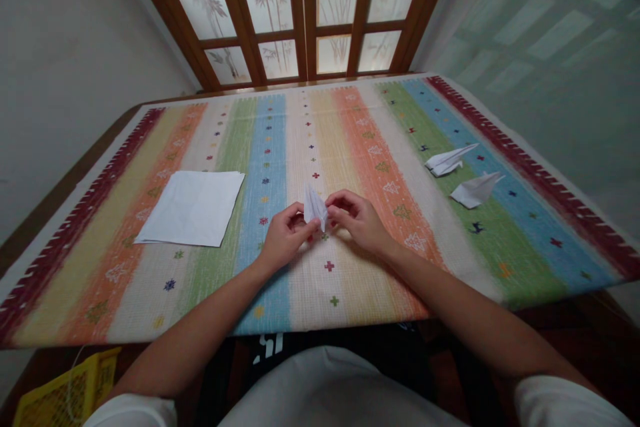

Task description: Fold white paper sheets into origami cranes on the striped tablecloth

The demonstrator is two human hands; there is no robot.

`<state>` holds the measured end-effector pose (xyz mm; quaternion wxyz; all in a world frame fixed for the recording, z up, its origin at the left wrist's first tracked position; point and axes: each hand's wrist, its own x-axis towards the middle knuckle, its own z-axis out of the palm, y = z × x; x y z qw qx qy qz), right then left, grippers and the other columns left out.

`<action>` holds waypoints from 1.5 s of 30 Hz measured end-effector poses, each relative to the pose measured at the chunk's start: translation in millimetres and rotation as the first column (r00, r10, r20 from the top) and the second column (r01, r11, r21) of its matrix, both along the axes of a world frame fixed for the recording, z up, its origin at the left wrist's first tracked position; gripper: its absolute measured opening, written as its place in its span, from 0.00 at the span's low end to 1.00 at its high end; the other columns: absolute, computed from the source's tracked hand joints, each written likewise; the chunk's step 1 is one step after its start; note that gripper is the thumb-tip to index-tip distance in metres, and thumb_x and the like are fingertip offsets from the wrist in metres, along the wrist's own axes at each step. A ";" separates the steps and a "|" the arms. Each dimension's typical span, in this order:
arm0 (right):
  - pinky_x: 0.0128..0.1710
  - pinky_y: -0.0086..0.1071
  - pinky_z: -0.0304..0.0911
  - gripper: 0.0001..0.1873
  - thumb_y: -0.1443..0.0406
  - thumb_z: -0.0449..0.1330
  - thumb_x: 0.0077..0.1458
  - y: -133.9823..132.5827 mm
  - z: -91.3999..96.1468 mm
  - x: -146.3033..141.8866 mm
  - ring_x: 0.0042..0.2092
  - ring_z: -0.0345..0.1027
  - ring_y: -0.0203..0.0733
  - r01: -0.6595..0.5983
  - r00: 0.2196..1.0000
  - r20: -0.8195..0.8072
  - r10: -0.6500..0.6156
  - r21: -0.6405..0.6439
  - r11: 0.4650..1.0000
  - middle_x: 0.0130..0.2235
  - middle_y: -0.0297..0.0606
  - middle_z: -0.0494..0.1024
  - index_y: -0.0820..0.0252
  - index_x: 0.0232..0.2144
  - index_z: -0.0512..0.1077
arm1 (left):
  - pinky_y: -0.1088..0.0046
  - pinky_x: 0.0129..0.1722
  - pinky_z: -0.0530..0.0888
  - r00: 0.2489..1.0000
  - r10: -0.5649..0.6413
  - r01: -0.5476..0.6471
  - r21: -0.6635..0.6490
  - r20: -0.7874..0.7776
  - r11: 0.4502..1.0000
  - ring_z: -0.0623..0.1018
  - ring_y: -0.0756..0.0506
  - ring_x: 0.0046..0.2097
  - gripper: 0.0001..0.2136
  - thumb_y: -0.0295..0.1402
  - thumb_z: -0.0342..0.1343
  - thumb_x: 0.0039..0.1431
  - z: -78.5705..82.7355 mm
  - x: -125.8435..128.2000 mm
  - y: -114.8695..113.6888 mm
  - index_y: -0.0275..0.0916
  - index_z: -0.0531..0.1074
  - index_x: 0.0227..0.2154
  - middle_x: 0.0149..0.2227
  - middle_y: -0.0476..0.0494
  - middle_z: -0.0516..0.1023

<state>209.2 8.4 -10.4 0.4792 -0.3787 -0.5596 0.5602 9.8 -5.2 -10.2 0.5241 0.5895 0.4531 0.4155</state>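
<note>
At the lower left, below the table edge, we log a yellow plastic crate (65,390), partly in view. On the table's striped woven cloth (330,300) we next enter a squared stack of white paper sheets (193,207), lying flat, well apart from the hands and left of centre. Moving right, we note the left hand (286,237), its fingers curled narrowly and pinching one side of a folded white paper piece (315,208). This piece stands tilted up between both hands, just above the cloth near its centre. The right hand (357,220) closes narrowly on the piece's other side, its fingertips (333,203) against the paper. Further right we list two folded white paper planes on the cloth, one (447,159) just beyond the other (476,189), both lying on their sides or thereabouts, though we cannot tell exactly. Beyond the table stands a wood-framed window (290,13) with bamboo-patterned frosted panes.
</note>
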 end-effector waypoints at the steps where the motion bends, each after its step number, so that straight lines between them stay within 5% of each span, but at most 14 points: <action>1: 0.33 0.32 0.72 0.16 0.51 0.70 0.57 -0.2 0.1 0.5 0.36 0.72 0.39 -0.005 1.000 -0.004 0.005 -0.003 1.000 0.38 0.36 0.76 0.54 0.36 0.75 | 0.74 0.28 0.74 1.000 0.003 -0.003 0.001 -0.002 1.000 0.77 0.49 0.27 0.14 0.44 0.68 0.59 -0.5 -0.1 -0.1 0.39 0.74 0.35 0.28 0.48 0.79; 8: 0.33 0.33 0.71 0.16 0.54 0.71 0.57 -2.4 -0.6 2.0 0.41 0.74 0.42 0.030 0.989 0.139 -0.043 0.094 0.995 0.45 0.39 0.79 0.51 0.46 0.78 | 0.73 0.32 0.77 0.994 0.029 -0.015 0.135 -0.102 0.991 0.80 0.47 0.34 0.11 0.40 0.68 0.60 -2.3 0.9 -1.6 0.38 0.77 0.35 0.40 0.41 0.80; 17: 0.37 0.35 0.72 0.12 0.53 0.69 0.61 -2.6 1.2 2.4 0.42 0.75 0.44 0.004 0.983 0.180 -0.028 0.132 0.991 0.42 0.39 0.80 0.53 0.40 0.79 | 0.72 0.33 0.77 0.997 0.016 -0.007 0.108 -0.082 0.994 0.80 0.48 0.30 0.15 0.48 0.59 0.69 -3.4 -0.8 -1.2 0.40 0.74 0.39 0.32 0.46 0.80; 27: 0.30 0.31 0.65 0.20 0.46 0.69 0.60 -4.4 -2.9 -1.4 0.35 0.70 0.39 0.057 0.951 0.279 -0.130 0.256 0.965 0.38 0.36 0.75 0.56 0.35 0.74 | 0.74 0.34 0.77 0.982 -0.016 0.065 0.253 -0.190 0.965 0.79 0.48 0.38 0.16 0.40 0.69 0.60 -2.3 2.7 -2.5 0.38 0.77 0.46 0.49 0.39 0.80; 30: 0.29 0.30 0.68 0.19 0.47 0.63 0.66 -5.4 -1.5 -0.5 0.34 0.71 0.38 0.038 0.967 0.235 -0.095 0.235 0.971 0.40 0.37 0.74 0.56 0.36 0.74 | 0.70 0.40 0.79 0.977 0.020 0.038 0.269 -0.210 0.962 0.80 0.46 0.41 0.10 0.36 0.63 0.64 -4.9 1.0 0.1 0.38 0.77 0.45 0.48 0.38 0.80; 33: 0.26 0.30 0.70 0.15 0.51 0.62 0.68 -5.3 1.7 2.4 0.31 0.72 0.35 0.048 0.978 0.190 -0.082 0.177 0.983 0.43 0.38 0.75 0.56 0.39 0.74 | 0.66 0.46 0.79 0.981 0.016 0.027 0.220 -0.193 0.975 0.81 0.44 0.45 0.09 0.35 0.57 0.67 -6.7 -0.9 2.2 0.38 0.78 0.44 0.45 0.39 0.81; 37: 0.29 0.29 0.72 0.09 0.59 0.65 0.64 -4.4 4.9 5.4 0.33 0.74 0.34 0.037 0.978 0.195 -0.078 0.208 0.977 0.47 0.40 0.76 0.55 0.44 0.76 | 0.67 0.40 0.78 0.986 -0.111 0.118 0.050 -0.126 0.992 0.80 0.46 0.37 0.11 0.36 0.57 0.67 -6.6 -0.5 1.9 0.36 0.78 0.45 0.39 0.42 0.82; 42: 0.27 0.27 0.71 0.20 0.61 0.67 0.60 -3.8 4.2 5.4 0.31 0.72 0.32 0.031 0.993 0.108 -0.046 0.141 0.989 0.47 0.38 0.75 0.52 0.55 0.76 | 0.71 0.35 0.75 0.980 -0.187 0.189 0.023 -0.070 0.982 0.77 0.48 0.32 0.14 0.37 0.58 0.66 -5.2 -0.5 1.6 0.34 0.79 0.48 0.38 0.42 0.81; 45: 0.28 0.28 0.73 0.17 0.61 0.69 0.59 -3.0 4.5 5.7 0.32 0.73 0.33 0.050 0.996 0.070 -0.058 0.115 0.992 0.47 0.39 0.76 0.53 0.50 0.80 | 0.71 0.35 0.75 0.977 -0.211 0.211 0.013 0.017 0.977 0.77 0.47 0.35 0.17 0.38 0.59 0.66 -4.3 -0.2 1.5 0.34 0.79 0.52 0.41 0.39 0.82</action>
